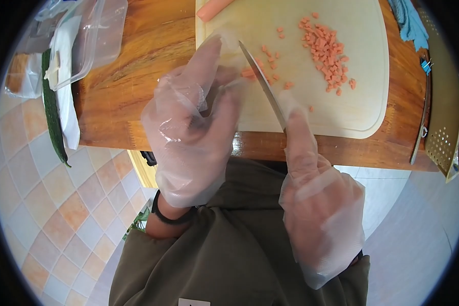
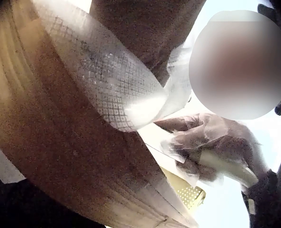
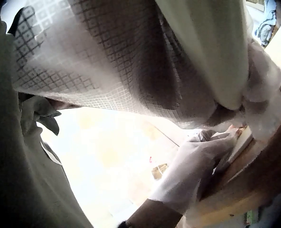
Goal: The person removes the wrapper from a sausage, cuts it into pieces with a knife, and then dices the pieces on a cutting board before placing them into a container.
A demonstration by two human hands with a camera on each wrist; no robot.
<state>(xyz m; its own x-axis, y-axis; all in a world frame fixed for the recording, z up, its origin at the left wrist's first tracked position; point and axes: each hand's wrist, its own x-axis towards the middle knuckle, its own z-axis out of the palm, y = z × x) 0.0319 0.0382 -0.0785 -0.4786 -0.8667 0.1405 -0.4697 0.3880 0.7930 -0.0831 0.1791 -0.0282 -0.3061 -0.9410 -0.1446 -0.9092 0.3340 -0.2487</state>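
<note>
My gloved right hand (image 1: 319,204) grips a kitchen knife (image 1: 262,84), index finger stretched along the blade's spine. Its pale handle (image 3: 212,52) fills much of the right wrist view. The blade points away over the cutting board (image 1: 352,115), right beside a carrot strip (image 1: 248,73). My gloved left hand (image 1: 191,120) pinches the carrot at the board's near left, its fingertips partly hidden by the loose glove. A few carrot bits (image 1: 271,58) lie scattered by the blade. Farther right is a pile of diced carrot (image 1: 329,53), and a larger carrot piece (image 1: 212,8) lies at the far left.
The board sits at the near edge of a wooden table (image 1: 153,35). At left are a clear plastic container (image 1: 107,30) and a cucumber (image 1: 52,112) jutting over the edge. A blue cloth (image 1: 410,23) and a perforated metal piece (image 1: 440,127) stand at right.
</note>
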